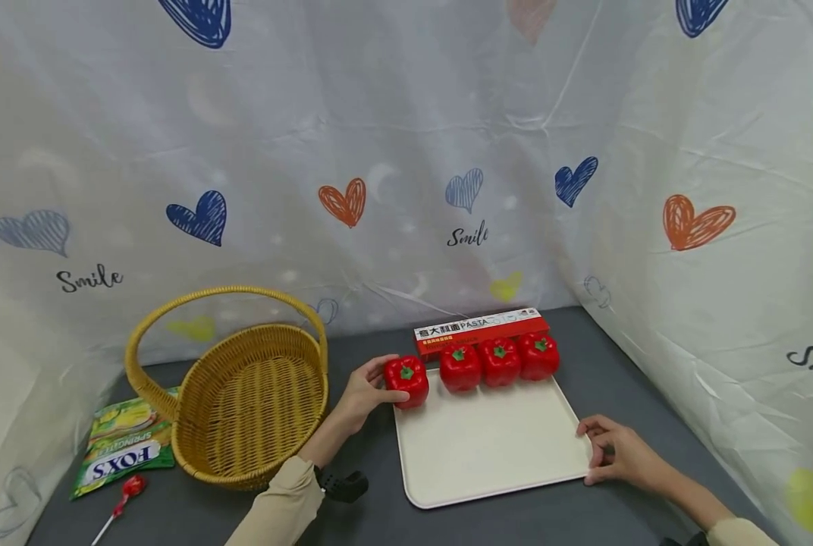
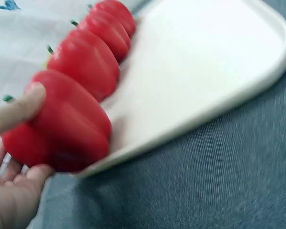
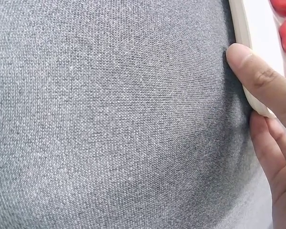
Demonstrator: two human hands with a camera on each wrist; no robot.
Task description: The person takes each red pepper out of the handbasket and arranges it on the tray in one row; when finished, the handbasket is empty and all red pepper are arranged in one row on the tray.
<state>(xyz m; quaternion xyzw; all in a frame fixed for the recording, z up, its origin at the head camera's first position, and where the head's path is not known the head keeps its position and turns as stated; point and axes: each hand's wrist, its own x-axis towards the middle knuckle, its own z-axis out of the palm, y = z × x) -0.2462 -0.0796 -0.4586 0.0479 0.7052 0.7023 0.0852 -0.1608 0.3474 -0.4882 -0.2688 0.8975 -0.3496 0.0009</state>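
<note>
My left hand (image 1: 368,392) holds a red bell pepper (image 1: 406,381) with a green stem, thumb on the near side and fingers behind. It is at the far left corner of a white rectangular tray (image 1: 495,447). Three more red bell peppers (image 1: 500,362) stand in a row along the tray's far edge. In the left wrist view the held pepper (image 2: 69,124) is nearest, with the row beyond it. My right hand (image 1: 618,451) grips the tray's right edge near the front corner; the right wrist view shows thumb and fingers about the tray's rim (image 3: 245,52).
A red and white pasta box (image 1: 481,330) lies behind the peppers. To the left stands a yellow wicker basket (image 1: 252,402) with a tall handle. Beside it lie a green Fox's candy bag (image 1: 123,447) and a red lollipop (image 1: 132,487). A printed curtain (image 1: 406,152) hangs behind the grey table.
</note>
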